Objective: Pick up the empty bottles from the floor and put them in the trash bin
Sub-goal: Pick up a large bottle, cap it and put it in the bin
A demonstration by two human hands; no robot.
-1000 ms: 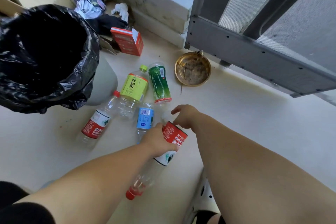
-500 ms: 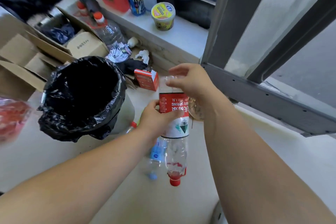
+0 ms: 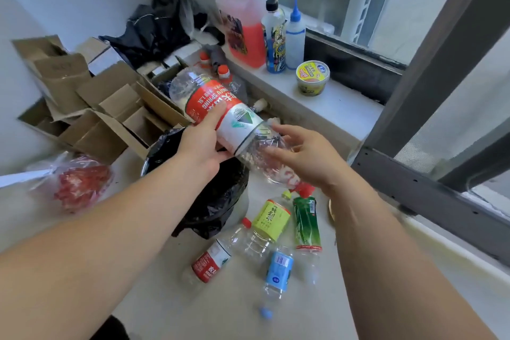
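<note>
Lifting clear of the floor within the last second, the large clear bottle (image 3: pixel 220 110) now hangs tilted over the black-lined trash bin (image 3: pixel 220 201), where a second ago it lay among the others and half a second ago stood nearly upright between both hands. The left hand (image 3: pixel 202 146) is clamped around its red-and-white label, thumb across the front; the right hand (image 3: pixel 306 157) is spread, fingers loose against the neck end, steadying more than gripping. That puts the first bottle just short of the drop, I judge, needing only a release over the bin's mouth. It looks empty, thin-walled and slightly crumpled, its base raised toward the cardboard boxes (image 3: pixel 91 107) and its red cap (image 3: pixel 305 189) pointing down to the right. Four bottles remain on the floor (image 3: pixel 358 298) beside the bin: a red-labelled one (image 3: pixel 211 263), a yellow-labelled one (image 3: pixel 269 222), a green one (image 3: pixel 306 225) and a blue-labelled one (image 3: pixel 278 270), so most of the task is ahead.
</note>
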